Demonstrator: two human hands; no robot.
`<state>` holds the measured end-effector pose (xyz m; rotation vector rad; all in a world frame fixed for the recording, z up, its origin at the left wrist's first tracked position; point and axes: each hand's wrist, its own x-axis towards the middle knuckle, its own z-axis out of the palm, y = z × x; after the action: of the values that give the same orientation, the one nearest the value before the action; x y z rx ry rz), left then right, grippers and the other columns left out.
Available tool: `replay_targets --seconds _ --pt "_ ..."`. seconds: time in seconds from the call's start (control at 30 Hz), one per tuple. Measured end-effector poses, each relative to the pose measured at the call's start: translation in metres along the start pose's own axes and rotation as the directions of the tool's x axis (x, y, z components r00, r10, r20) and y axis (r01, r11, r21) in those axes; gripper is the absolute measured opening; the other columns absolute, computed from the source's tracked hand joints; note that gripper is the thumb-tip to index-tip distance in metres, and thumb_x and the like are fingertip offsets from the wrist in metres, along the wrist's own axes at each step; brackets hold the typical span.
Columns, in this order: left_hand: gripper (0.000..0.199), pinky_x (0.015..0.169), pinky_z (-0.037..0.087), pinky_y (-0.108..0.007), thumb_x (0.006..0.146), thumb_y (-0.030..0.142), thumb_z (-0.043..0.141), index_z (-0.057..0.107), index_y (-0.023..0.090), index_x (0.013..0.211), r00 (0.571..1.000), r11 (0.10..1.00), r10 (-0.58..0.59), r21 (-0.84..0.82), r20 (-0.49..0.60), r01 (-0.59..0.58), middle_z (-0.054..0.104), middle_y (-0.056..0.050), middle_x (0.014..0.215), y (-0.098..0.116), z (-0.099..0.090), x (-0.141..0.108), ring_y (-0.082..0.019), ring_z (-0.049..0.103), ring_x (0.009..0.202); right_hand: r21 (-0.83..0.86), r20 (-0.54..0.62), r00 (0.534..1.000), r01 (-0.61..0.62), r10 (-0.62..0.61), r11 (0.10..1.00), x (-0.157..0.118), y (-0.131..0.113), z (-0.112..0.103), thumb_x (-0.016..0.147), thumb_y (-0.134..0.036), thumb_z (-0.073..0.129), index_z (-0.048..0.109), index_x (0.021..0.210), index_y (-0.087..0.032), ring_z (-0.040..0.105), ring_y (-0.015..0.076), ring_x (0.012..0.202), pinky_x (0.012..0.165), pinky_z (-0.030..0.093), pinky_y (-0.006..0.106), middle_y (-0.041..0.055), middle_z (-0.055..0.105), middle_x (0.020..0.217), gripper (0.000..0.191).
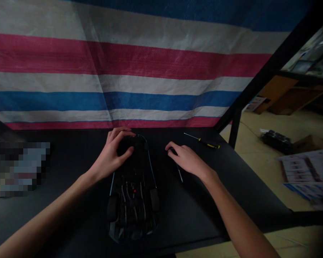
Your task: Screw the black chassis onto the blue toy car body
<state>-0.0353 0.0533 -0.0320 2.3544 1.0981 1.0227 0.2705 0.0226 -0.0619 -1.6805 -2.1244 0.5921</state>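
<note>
A dark toy car (134, 200) lies upside down on the black table, its wheels and silvery underbody pipes facing up. My left hand (118, 148) grips the car's far end, fingers over the far edge and thumb on the underside. To the right of the car, my right hand (181, 156) is closed around the dark handle of a screwdriver (179, 173), whose metal shaft points back toward me. Most of that handle is hidden by my fingers. A second screwdriver (208, 144), black and yellow, lies beyond my right hand with its thin shaft pointing left.
A striped red, white and blue tarp (150, 82) hangs behind the black table (83, 215). At the left lies a blurred-out item (29, 166). Beyond the table's right edge, a black object (276, 141) and printed cartons (304, 170) sit on the floor.
</note>
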Motion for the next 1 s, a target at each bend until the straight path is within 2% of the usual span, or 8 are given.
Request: replay_targets --seconds 0.07,0.13,0.27,0.37,0.47,0.6,0.7,1.0 --pt "0.045 0.124 0.028 -0.055 0.095 0.036 0.064 0.054 0.029 0.138 0.995 0.988 -0.091 -0.127 -0.032 0.086 0.043 -0.008 0.155 -0.012 -0.002 -0.012 -0.032 0.038 0.146 0.025 0.032 0.999 0.022 -0.023 0.999 0.0 -0.001 -0.001 0.101 -0.035 0.048 0.067 0.11 -0.026 0.063 0.0197 0.073 0.072 0.042 0.031 0.0015 0.069 0.08 0.023" --pt "0.061 0.123 0.03 -0.057 0.094 0.038 0.064 0.041 0.034 0.15 0.98 0.929 -0.197 -0.312 0.041 0.2 0.036 -0.008 0.162 -0.023 -0.003 -0.021 -0.033 0.033 0.152 0.062 0.052 0.997 0.052 -0.055 0.997 0.0 -0.002 -0.005 0.103 -0.038 0.046 0.066 0.106 -0.025 0.065 0.0184 0.077 0.074 0.044 0.03 0.0015 0.071 0.088 0.025" --pt "0.087 0.12 0.034 -0.059 0.09 0.032 0.07 0.019 0.042 0.16 0.926 0.682 -0.294 -0.626 0.237 0.377 0.025 -0.008 0.171 -0.037 -0.004 -0.029 -0.035 0.036 0.151 0.285 -0.057 0.997 0.069 -0.055 0.956 0.002 -0.007 -0.016 0.102 -0.049 0.051 0.066 0.104 -0.023 0.061 0.0171 0.08 0.071 0.045 0.029 0.0025 0.068 0.094 0.03" --pt "0.095 0.118 0.039 -0.055 0.087 0.024 0.069 0.013 0.046 0.161 0.895 0.433 -0.277 -0.786 0.349 0.44 0.034 -0.008 0.167 -0.043 -0.002 -0.032 -0.03 0.049 0.143 0.496 -0.169 0.986 0.075 0.011 0.865 0.003 -0.024 -0.026 0.099 -0.053 0.057 0.067 0.103 -0.023 0.053 0.0154 0.069 0.062 0.042 0.028 0.0013 0.061 0.085 0.031" --pt "0.1 0.117 0.04 -0.051 0.084 0.019 0.07 0.013 0.047 0.162 0.868 0.312 -0.244 -0.812 0.433 0.493 0.047 -0.008 0.158 -0.045 -0.001 -0.034 -0.026 0.057 0.135 0.491 -0.237 0.969 0.186 -0.075 0.851 0.007 -0.064 -0.036 0.101 -0.05 0.056 0.07 0.1 -0.024 0.053 0.0161 0.071 0.066 0.043 0.03 0.002 0.061 0.084 0.03" --pt "0.102 0.116 0.041 -0.049 0.084 0.017 0.074 0.015 0.044 0.163 0.858 0.293 -0.222 -0.808 0.462 0.511 0.054 -0.009 0.152 -0.044 -0.003 -0.036 -0.024 0.06 0.13 0.262 -0.084 0.925 0.38 -0.371 0.887 0.017 -0.134 -0.041 0.104 -0.046 0.051 0.07 0.099 -0.022 0.061 0.0161 0.083 0.075 0.044 0.029 0.0017 0.068 0.092 0.031" --pt "0.104 0.113 0.043 -0.049 0.083 0.018 0.076 0.015 0.043 0.163 0.859 0.296 -0.23 -0.808 0.457 0.509 0.056 -0.009 0.147 -0.043 -0.005 -0.036 -0.024 0.062 0.126 0.184 0.066 0.864 0.482 -0.5 0.857 0.022 -0.169 -0.036 0.105 -0.037 0.053 0.068 0.094 -0.021 0.058 0.0125 0.072 0.068 0.042 0.026 -0.0017 0.067 0.083 0.025" --pt "0.105 0.11 0.043 -0.048 0.08 0.02 0.08 0.018 0.041 0.162 0.86 0.302 -0.254 -0.809 0.442 0.505 0.058 -0.009 0.14 -0.041 -0.005 -0.036 -0.024 0.063 0.12 0.186 0.105 0.848 0.497 -0.52 0.848 0.03 -0.176 -0.014 0.105 -0.034 0.053 0.063 0.087 -0.02 0.053 0.0102 0.063 0.06 0.037 0.025 -0.0038 0.061 0.073 0.025"
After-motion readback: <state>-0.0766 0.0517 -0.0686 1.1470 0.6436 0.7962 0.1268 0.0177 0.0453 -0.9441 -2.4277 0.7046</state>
